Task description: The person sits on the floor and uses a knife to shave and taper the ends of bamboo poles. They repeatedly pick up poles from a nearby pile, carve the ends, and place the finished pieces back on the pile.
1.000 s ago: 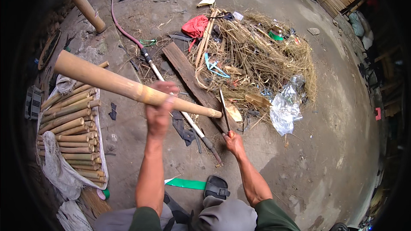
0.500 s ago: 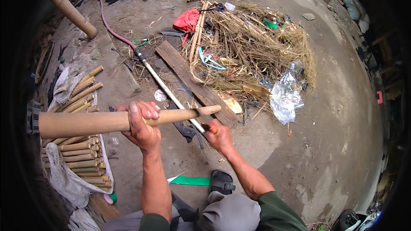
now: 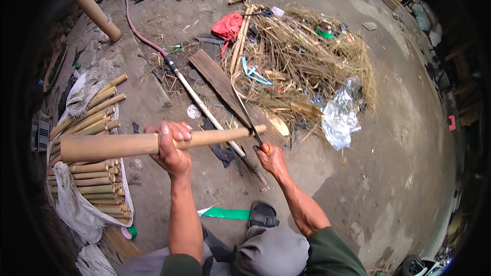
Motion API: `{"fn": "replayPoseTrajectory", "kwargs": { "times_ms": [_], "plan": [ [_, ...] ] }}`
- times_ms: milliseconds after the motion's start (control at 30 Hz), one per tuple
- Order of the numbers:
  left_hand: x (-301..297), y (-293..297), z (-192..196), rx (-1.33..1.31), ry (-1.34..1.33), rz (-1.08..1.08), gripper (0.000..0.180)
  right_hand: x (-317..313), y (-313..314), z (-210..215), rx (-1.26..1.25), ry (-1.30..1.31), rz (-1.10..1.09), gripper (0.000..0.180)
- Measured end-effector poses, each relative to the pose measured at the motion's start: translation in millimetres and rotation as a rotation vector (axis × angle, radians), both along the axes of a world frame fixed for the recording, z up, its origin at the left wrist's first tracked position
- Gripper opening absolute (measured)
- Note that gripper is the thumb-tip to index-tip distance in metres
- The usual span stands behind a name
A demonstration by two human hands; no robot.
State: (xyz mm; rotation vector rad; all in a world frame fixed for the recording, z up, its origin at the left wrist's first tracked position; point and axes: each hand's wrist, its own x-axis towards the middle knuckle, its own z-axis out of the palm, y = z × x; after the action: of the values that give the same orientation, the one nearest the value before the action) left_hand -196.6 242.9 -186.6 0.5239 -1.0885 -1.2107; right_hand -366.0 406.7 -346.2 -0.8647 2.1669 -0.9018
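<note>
While the blade meets the pole's thin end, these lines hold:

Bamboo pole (image 3: 128, 144): now level across the body, thick end to the person's left, tapered tip to the right; a second ago it slanted up toward the left, so it has been swung down for trimming.
Left hand (image 3: 170, 148): clenched around the pole's middle, fingers curled over the top.
Right hand (image 3: 271, 158): closed on the handle of a long knife (image 3: 250, 121), its blade touching the pole's tip; earlier it hung lower, clear of the tip.
Meaning: the cut at the tip looks to be starting.
Bamboo stack (image 3: 89, 174): cut lengths on a white sack, left of the pole.
Straw heap (image 3: 307, 61): beyond the hands, with a plank (image 3: 220, 84) beside it.
Sandal (image 3: 262, 215): below the hands.
</note>
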Motion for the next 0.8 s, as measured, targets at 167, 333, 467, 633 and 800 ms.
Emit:
{"fn": "replayPoseTrajectory", "kwargs": {
  "times_ms": [167, 333, 467, 633, 800],
  "plan": [
    [3.1, 2.5, -4.5, -0.043, -0.033, -0.067, 0.012, 13.5, 6.2, -20.7, -0.413, 0.114, 0.253, 0.025],
    [9.8, -0.8, -4.9, 0.025, 0.002, 0.001, 0.012, -18.1, 19.2, -29.5, 0.065, 0.018, -0.053, 0.023],
    [15.5, -4.5, -5.9, -0.056, -0.01, -0.249, 0.014, -14.6, 30.2, -25.0, 0.131, 0.015, -0.049, 0.027],
    [15.2, -1.9, -3.1, -0.099, -0.087, -0.324, 0.012, -1.2, 12.5, -13.8, -0.206, 0.09, 0.131, 0.026],
    [14.7, 1.9, -0.8, -0.071, -0.054, -0.271, 0.011, -15.1, 12.9, -4.1, 0.037, 0.017, 0.007, 0.027]
  ]
}}
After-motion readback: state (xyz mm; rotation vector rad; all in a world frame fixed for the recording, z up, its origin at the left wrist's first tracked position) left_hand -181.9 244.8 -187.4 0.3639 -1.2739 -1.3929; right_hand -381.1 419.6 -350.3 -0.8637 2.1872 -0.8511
